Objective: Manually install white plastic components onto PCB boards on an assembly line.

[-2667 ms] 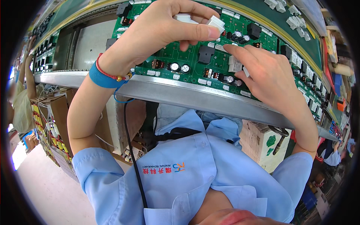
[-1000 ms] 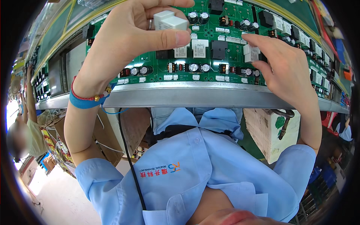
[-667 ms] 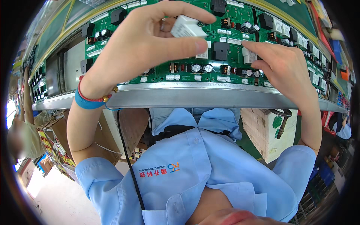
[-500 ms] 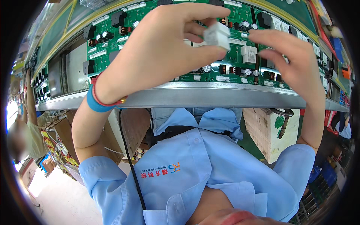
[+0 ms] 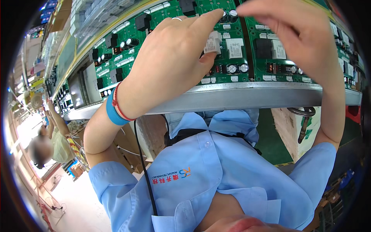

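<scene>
My left hand (image 5: 166,60), wearing a ring and blue and red wristbands, is over the green circuit boards. Between its thumb and forefinger it grips a white box-shaped relay (image 5: 212,43), slightly tilted and low over a board (image 5: 210,74). Whether the relay touches the board is hidden. Just to its right a similar white block (image 5: 235,48) sits on the same board. My right hand (image 5: 297,31) hovers over the neighbouring board (image 5: 253,36), its fingers stretched out, a little blurred and holding nothing visible. Under it are a black block (image 5: 264,48) and another white block (image 5: 278,49).
A metal rail (image 5: 239,94) runs along the near edge of the boards. Clear trays of white parts (image 5: 92,19) stand at the far left. A co-worker (image 5: 58,143) is at the left. A white-painted block (image 5: 309,127) stands below the rail at right.
My left hand has brought the white relay down closer to the board. My right hand has moved up and away from it. The whole view has shifted and turned slightly.
</scene>
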{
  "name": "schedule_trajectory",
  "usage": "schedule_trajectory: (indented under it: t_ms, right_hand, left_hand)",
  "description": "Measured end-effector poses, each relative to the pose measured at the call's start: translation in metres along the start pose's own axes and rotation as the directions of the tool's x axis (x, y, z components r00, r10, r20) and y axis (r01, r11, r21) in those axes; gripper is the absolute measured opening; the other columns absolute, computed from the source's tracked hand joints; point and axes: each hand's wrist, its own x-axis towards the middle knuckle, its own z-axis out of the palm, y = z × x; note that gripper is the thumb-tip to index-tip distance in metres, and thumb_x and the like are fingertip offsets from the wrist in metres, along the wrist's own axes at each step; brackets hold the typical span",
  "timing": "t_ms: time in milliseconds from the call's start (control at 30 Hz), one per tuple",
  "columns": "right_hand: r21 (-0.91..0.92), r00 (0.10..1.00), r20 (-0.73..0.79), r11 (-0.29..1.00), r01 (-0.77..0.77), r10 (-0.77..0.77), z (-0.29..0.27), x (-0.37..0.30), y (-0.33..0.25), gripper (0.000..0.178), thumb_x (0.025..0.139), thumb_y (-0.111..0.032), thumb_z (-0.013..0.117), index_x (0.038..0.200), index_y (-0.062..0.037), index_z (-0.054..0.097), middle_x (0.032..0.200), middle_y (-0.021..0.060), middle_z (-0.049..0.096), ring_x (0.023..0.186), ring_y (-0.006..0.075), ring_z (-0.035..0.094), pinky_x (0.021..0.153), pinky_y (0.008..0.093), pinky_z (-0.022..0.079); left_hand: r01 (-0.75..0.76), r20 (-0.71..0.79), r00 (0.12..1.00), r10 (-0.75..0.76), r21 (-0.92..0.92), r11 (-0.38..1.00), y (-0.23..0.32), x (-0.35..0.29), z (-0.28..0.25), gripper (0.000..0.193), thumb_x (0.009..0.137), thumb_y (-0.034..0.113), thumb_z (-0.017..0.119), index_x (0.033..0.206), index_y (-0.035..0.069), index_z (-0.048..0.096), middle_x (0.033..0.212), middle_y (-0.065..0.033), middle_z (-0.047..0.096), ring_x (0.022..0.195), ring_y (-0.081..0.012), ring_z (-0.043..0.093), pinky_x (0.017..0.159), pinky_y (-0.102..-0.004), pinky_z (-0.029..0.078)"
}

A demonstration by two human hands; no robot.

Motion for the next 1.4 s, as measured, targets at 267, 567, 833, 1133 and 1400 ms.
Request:
schedule_trajectory:
  t_ms: [267, 567, 833, 1133, 1400]
  right_hand:
    - [-0.087, 0.988, -0.152, 0.996, 0.012, -0.025, 0.0, 0.0, 0.003, 0.017, 0.081, 0.008, 0.063, 0.096, 0.0018, 0.068, 0.085, 0.0137, 0.068, 0.071, 0.0243, 0.066, 0.061, 0.0297, 0.05]
    - [-0.133, 0.988, -0.153, 0.991, -0.013, -0.008, -0.004, -0.005, -0.001, 0.014, 0.079, 0.004, 0.067, 0.093, 0.0014, 0.069, 0.083, 0.0146, 0.069, 0.071, 0.027, 0.066, 0.06, 0.0322, 0.051]
    - [-0.115, 0.993, -0.062, 0.988, -0.105, 0.098, -0.01, -0.002, -0.002, 0.016, 0.082, -0.005, 0.069, 0.097, -0.0005, 0.07, 0.09, 0.0162, 0.07, 0.081, 0.0304, 0.068, 0.068, 0.0363, 0.054]
    - [-0.047, 0.992, -0.124, 0.998, -0.036, 0.03, 0.005, -0.008, 0.028, 0.016, 0.085, 0.003, 0.062, 0.099, -0.0027, 0.069, 0.092, 0.0124, 0.069, 0.08, 0.0298, 0.067, 0.07, 0.0335, 0.052]
    - [0.006, 0.98, -0.08, 0.983, -0.184, 0.183, 0.007, -0.009, 0.018, 0.015, 0.086, 0.005, 0.061, 0.098, -0.0009, 0.068, 0.086, 0.0121, 0.067, 0.076, 0.0243, 0.066, 0.067, 0.0295, 0.05]
  left_hand:
    - [-0.221, -0.015, 0.972, 0.235, 0.283, 0.933, 0.011, 0.006, 0.004, 0.061, 0.074, 0.003, 0.071, 0.13, -0.004, 0.048, 0.079, -0.0146, 0.061, 0.081, -0.0317, 0.063, 0.071, -0.0426, 0.048]
    - [-0.027, 0.233, 0.972, -0.017, 0.182, 0.983, 0.035, 0.025, -0.013, 0.071, 0.078, 0.006, 0.073, 0.14, -0.005, 0.039, 0.087, -0.0151, 0.06, 0.085, -0.0294, 0.063, 0.075, -0.0379, 0.05]
    - [0.126, 0.38, 0.916, -0.127, 0.027, 0.992, 0.029, 0.035, -0.019, 0.066, 0.077, 0.005, 0.071, 0.136, -0.005, 0.044, 0.094, -0.0181, 0.062, 0.084, -0.0336, 0.062, 0.075, -0.0413, 0.048]
    - [-0.198, 0.046, 0.98, 0.193, 0.326, 0.924, 0.018, 0.012, 0.011, 0.041, 0.071, 0.005, 0.067, 0.11, -0.001, 0.054, 0.081, -0.0111, 0.062, 0.076, -0.0282, 0.065, 0.071, -0.0376, 0.05]
    - [-0.236, 0.104, 0.972, 0.213, 0.344, 0.909, 0.022, 0.014, 0.013, 0.021, 0.072, 0.006, 0.064, 0.09, 0.0, 0.056, 0.08, -0.0079, 0.058, 0.072, -0.0236, 0.062, 0.073, -0.0338, 0.05]
